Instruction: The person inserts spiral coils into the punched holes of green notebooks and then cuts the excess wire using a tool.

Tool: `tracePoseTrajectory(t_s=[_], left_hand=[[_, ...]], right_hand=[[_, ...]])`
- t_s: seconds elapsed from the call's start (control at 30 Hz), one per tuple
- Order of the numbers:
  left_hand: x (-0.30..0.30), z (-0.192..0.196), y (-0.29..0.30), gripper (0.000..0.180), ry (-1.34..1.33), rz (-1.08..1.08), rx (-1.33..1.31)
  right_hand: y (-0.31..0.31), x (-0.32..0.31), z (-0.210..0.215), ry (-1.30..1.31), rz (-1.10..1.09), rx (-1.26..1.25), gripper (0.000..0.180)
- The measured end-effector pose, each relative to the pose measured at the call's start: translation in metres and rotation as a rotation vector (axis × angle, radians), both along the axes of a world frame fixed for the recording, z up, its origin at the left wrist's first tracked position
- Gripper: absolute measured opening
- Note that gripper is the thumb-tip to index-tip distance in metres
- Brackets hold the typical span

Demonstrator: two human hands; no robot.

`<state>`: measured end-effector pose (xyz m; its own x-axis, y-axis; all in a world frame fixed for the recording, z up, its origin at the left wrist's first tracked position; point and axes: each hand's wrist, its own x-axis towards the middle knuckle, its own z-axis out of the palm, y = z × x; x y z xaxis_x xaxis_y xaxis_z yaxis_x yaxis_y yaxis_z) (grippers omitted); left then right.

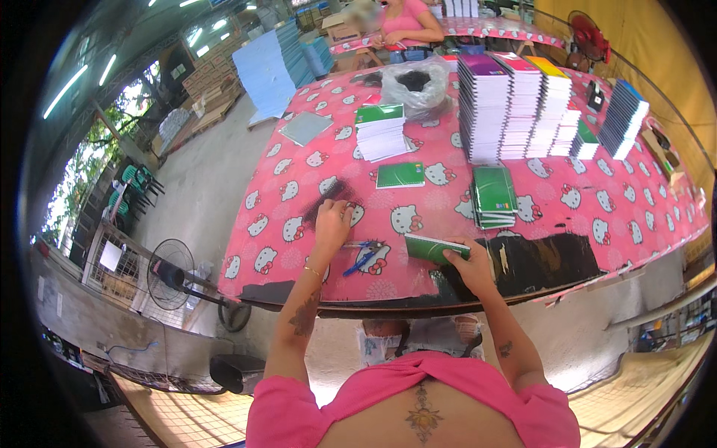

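Note:
My left hand (334, 219) reaches to a small heap of thin black spiral binding coils (323, 203), its fingertips pinched at the heap's near edge. Whether a single coil is between them is too small to see. In my right hand (472, 263) is a small green-covered notebook (433, 248), tilted, with the thumb on its cover and its white page edge facing up. Between my hands lie pliers with blue handles (364, 258). One green notebook (400, 175) lies flat farther off, and a short stack of green notebooks (494, 191) sits beyond my right hand.
A taller stack of green-covered notebooks (379, 133) stands near a clear plastic bag (415, 84). Tall notebook stacks (479, 112) rise at the right. A grey sheet (305, 128) lies at the left. A fan (170, 274) stands left of the pink-covered table (261, 216). Another person (409, 26) is across it.

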<state>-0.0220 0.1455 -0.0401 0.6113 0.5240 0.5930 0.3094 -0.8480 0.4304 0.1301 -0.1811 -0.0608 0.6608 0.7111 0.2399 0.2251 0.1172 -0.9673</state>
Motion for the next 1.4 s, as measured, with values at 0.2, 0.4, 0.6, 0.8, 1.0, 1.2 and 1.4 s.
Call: tracePoseTrajectory(t_s=[0.2,0.4,0.6,0.8,1.0,1.2,1.4], left_hand=[[0.017,-0.025,0.015,0.015,0.302,0.075,0.237],[0.012,0.013,-0.028,0.02,0.057,0.087,0.175],[0.004,0.026,-0.102,0.03,0.1,-0.295,-0.216],[0.02,0.022,-0.116,0.026,-0.051,-0.259,-0.316],[0.013,0.024,-0.11,0.025,-0.11,-0.233,-0.38],[0.01,0.052,-0.105,0.026,-0.013,-0.441,-0.113],[0.0,0.039,-0.098,0.02,0.083,-0.584,-0.317]], right_hand=[[0.02,0.019,0.002,0.163,0.012,-0.055,0.023],[0.023,0.026,0.003,0.206,0.112,-0.064,0.027],[0.034,0.042,-0.013,0.257,0.099,-0.02,0.027],[0.028,0.041,-0.009,0.267,0.116,-0.022,0.026],[0.034,0.04,0.002,0.068,0.158,-0.112,0.023],[0.013,0.04,0.001,0.087,0.179,-0.148,0.022],[0.013,0.03,-0.005,0.202,0.163,-0.021,0.02]])
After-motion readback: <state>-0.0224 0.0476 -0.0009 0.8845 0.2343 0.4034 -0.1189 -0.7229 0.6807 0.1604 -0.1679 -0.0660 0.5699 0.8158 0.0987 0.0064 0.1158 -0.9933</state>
